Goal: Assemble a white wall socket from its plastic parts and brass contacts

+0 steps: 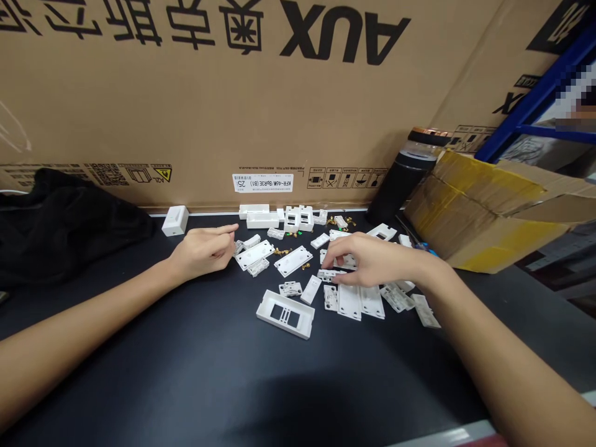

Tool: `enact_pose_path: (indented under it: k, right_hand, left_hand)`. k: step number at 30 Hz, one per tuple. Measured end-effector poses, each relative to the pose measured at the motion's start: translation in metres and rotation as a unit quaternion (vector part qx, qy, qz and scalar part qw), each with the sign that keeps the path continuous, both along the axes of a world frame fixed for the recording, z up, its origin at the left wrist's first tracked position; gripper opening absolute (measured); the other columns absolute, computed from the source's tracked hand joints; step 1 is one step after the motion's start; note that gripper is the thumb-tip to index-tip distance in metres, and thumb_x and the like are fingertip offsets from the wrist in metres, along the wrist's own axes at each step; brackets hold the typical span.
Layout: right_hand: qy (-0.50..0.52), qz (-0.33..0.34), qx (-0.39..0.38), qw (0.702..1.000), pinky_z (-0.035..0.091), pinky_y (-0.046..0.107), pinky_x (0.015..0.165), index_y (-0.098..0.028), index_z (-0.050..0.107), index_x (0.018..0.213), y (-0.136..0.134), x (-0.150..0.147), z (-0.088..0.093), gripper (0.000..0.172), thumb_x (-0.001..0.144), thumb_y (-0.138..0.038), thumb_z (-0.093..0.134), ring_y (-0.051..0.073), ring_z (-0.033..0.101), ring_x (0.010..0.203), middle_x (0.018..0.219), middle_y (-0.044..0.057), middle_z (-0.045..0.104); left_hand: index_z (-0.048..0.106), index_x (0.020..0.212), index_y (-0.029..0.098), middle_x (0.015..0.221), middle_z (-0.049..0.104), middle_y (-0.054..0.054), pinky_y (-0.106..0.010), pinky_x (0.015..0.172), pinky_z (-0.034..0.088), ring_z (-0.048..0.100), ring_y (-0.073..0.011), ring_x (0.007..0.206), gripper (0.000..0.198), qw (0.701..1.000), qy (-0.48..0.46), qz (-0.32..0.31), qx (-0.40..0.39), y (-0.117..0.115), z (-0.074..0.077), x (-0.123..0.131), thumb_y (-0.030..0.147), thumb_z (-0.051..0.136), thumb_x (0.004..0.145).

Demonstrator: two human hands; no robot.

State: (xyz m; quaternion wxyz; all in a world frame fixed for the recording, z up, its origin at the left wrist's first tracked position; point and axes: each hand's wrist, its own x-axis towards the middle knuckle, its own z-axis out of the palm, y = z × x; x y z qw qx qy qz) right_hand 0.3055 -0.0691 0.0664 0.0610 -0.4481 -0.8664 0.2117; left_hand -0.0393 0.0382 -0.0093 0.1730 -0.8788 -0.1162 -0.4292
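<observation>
R hand [367, 261] nearly closed, fingertips pinching small white plastic piece [331, 274] amid loose parts on black bench top [139, 347]. L hand [202, 253] half open, empty, just beside white rectangular plastic plate [254, 254], not touching.

- And here's the left forearm [79, 347], bare and slim, running right off the frame edge!
- Right forearm [503, 354], same again: bare, smooth, slender!
- Left hand [202, 253], bare, narrow!
- Right hand [372, 261], bare as well, with long, thin fingers [344, 247]!
</observation>
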Motion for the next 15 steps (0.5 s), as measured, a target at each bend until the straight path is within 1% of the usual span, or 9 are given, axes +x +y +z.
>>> enact_pose_path:
  k: [3,7,12,15]
  right_hand:
    - [-0.01,-0.002,0.001,1.0,0.05,0.029,0.074,-0.021,0.079,0.096,0.0014,0.0009,-0.0016,0.014,0.086,-0.023,0.069,0.017,0.065,0.08,0.093,0.002,0.076]
    - [-0.01,-0.011,0.004,1.0,0.051,0.03,0.074,-0.022,0.08,0.098,0.0027,0.003,-0.0026,0.016,0.087,-0.024,0.068,0.018,0.068,0.082,0.093,0.003,0.077]
    - [-0.004,-0.026,0.0,1.0,0.052,0.029,0.074,-0.022,0.079,0.101,0.0007,0.0017,0.0004,0.017,0.088,-0.025,0.068,0.018,0.071,0.084,0.098,0.002,0.079]
    - [-0.003,-0.03,-0.01,0.999,0.052,0.027,0.07,-0.022,0.079,0.103,0.0006,0.0011,0.0018,0.019,0.089,-0.025,0.066,0.017,0.072,0.08,0.093,0.002,0.079]
  left_hand:
    - [0.023,0.061,0.021,0.052,0.025,0.01,-0.029,0.092,0.068,0.043,-0.0045,0.044,0.046,1.0,0.003,-0.01,-0.002,-0.0007,0.0002,-0.0007,0.004,0.058,0.086]
    - [0.023,0.061,0.021,0.052,0.026,0.01,-0.031,0.091,0.069,0.039,-0.0047,0.043,0.046,1.0,0.006,-0.015,-0.008,-0.0011,0.0002,-0.0004,0.004,0.058,0.086]
    - [0.023,0.061,0.021,0.051,0.027,0.01,-0.03,0.088,0.069,0.044,-0.005,0.042,0.046,1.0,0.011,-0.014,-0.01,-0.0002,-0.001,-0.0016,0.005,0.059,0.086]
    - [0.023,0.06,0.021,0.051,0.027,0.01,-0.03,0.089,0.069,0.045,-0.005,0.042,0.046,1.0,0.017,-0.014,-0.015,0.0001,-0.0015,-0.0027,0.006,0.058,0.087]
